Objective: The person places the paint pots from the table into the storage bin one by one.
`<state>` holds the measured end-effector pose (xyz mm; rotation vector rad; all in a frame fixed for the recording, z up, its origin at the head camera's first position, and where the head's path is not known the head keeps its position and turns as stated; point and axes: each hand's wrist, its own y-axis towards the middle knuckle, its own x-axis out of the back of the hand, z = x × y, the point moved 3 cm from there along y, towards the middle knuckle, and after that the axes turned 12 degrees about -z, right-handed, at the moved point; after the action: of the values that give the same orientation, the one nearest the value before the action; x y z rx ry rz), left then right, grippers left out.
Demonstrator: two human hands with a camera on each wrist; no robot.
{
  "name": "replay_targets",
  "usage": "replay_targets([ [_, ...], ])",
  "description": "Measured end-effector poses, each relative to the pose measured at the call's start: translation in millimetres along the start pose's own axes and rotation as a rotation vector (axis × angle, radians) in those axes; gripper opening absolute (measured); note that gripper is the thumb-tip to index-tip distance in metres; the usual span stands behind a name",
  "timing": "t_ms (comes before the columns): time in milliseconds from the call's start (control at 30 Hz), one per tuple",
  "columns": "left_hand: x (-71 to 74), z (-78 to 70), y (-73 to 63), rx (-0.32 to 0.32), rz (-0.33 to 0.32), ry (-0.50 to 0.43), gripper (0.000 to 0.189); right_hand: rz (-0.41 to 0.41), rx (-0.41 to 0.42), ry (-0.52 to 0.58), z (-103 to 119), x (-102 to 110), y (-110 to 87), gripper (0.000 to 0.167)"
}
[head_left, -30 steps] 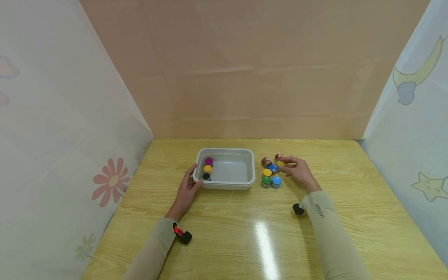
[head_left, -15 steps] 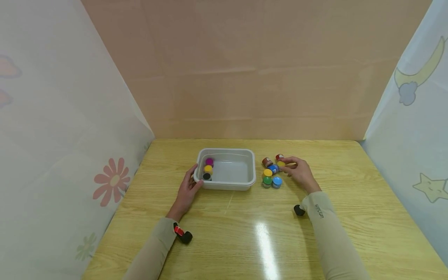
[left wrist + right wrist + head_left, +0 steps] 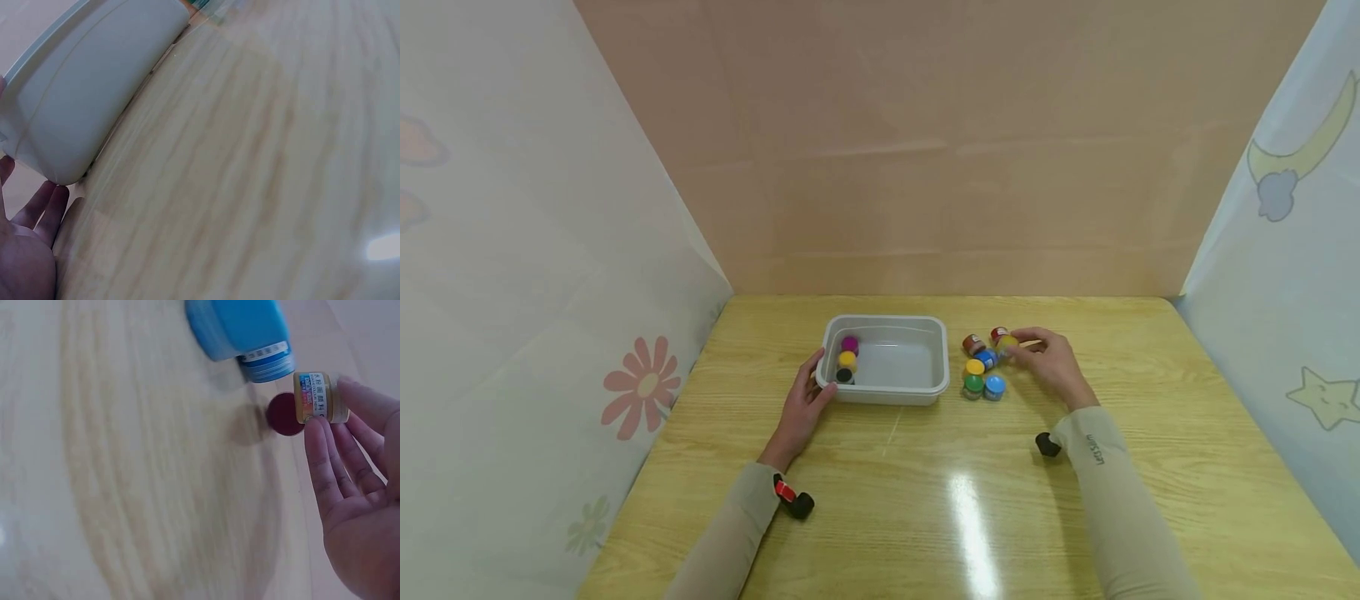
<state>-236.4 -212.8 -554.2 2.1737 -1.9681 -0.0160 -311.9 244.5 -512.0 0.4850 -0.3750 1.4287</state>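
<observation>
In the head view my left hand (image 3: 797, 412) holds the near left corner of a pale grey plastic box (image 3: 891, 395), thumb at the front rim and fingers along the left side. Between thumb and fingertips, my right hand (image 3: 1052, 364) pinches a small yellow paint jar (image 3: 312, 397) with a printed label, tilted on its side in the right wrist view. Around it stand a red-lidded jar (image 3: 998, 333), a brown-lidded one (image 3: 973, 343) and a dark blue one (image 3: 986, 359) lying tilted. Inside the box are purple (image 3: 850, 343), yellow (image 3: 847, 359) and black (image 3: 844, 376) lidded jars.
Closer to the near side of the group are a yellow-lidded jar (image 3: 973, 367), a green-lidded jar (image 3: 973, 385) and a light blue jar (image 3: 995, 387). The wooden table (image 3: 880, 500) meets a tan backdrop (image 3: 955, 167) behind and patterned sheets at both sides.
My right hand has drawn the yellow paint jar slightly up and to the right, away from the dark blue one. The left hand stays at the box corner.
</observation>
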Motion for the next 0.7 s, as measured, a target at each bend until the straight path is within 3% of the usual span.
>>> replay_targets([
  [267,-0.8,-30.2,-11.0,-0.016,0.006,-0.01,0.069,0.027,-0.018,0.142,20.4,10.8,-1.3,0.054],
  [500,-0.7,-29.0,-10.7,0.004,0.004,-0.011,0.069,0.016,0.02,0.224,42.8,11.3,-2.6,0.051],
  [700,0.6,-3.5,-2.8,-0.029,-0.017,-0.004,0.066,0.012,0.051,0.288,49.4,-0.2,1.4,0.052],
])
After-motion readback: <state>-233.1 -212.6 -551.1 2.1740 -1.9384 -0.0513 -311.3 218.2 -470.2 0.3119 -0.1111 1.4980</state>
